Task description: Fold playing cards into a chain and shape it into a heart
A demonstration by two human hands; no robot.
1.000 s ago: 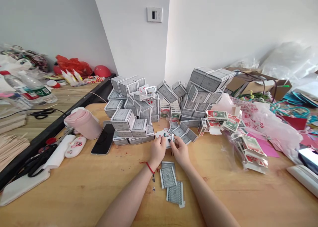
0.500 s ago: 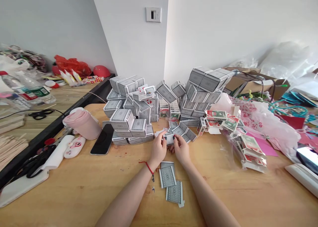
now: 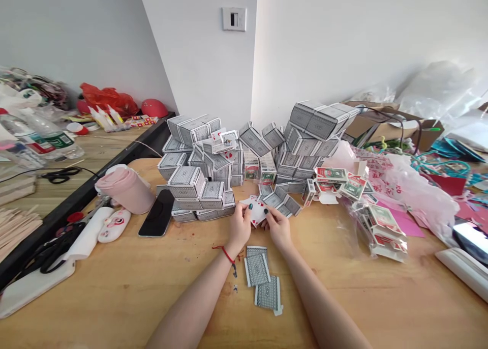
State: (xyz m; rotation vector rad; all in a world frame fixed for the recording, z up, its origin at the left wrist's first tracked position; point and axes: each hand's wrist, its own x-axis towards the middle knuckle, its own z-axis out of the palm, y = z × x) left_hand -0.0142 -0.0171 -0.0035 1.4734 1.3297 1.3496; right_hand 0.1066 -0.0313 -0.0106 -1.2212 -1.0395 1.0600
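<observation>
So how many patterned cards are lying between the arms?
3 that I can see: the far card, the middle card partly covering it, and the near card. More may be hidden underneath.

Pale walls (image 3: 324, 44) rise behind a wooden table (image 3: 366, 298).

Half a second ago, the piece between your fingers showed mainly a pale surface; now the playing cards (image 3: 258, 212) there show their white faces with red marks — spread between your left hand (image 3: 241, 226) and right hand (image 3: 278, 227). Your view has also shifted slightly — the wall switch (image 3: 234, 19) appears a little higher.
</observation>
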